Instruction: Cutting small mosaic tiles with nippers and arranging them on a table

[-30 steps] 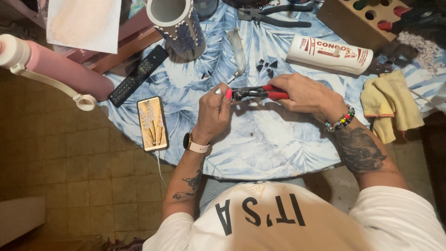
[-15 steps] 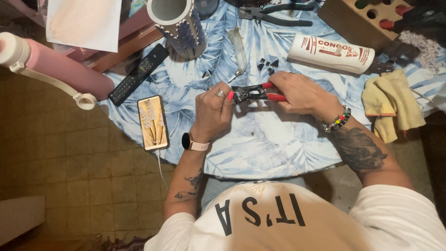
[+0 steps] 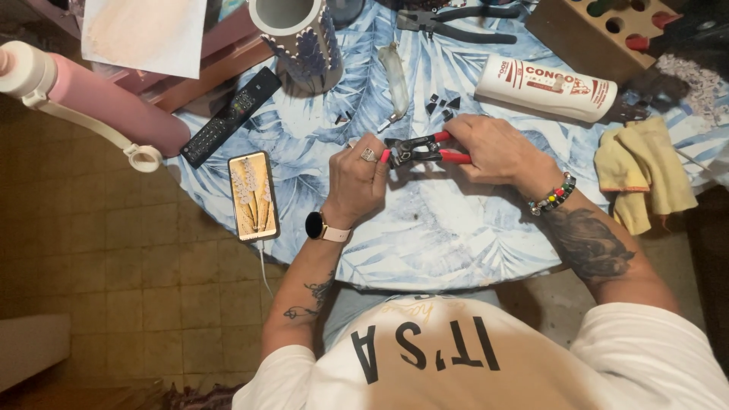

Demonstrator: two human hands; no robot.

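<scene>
Red-handled nippers (image 3: 421, 149): we see them held over the middle of the bench (image 3: 456, 228), our landmark, which wears a blue leaf-print cloth.
Right hand (image 3: 493, 148): its fingers are wrapped tight around the red handles.
Left hand (image 3: 361, 178): its fingers are pinched together at the tool's dark head; whatever small piece sits between them, we cannot tell.
Progress: we judge the cutting under way; a few dark chips (image 3: 440, 106) already lie on the bench just beyond the nippers, and we cannot tell how much is left.
White bottle (image 3: 547, 89): it lies on its side at the bench's far right, with a red printed label.
Phone (image 3: 252, 195): it rests at the bench's left edge, screen lit.
Yellow cloth (image 3: 645, 175): it is crumpled at the bench's right edge.
</scene>
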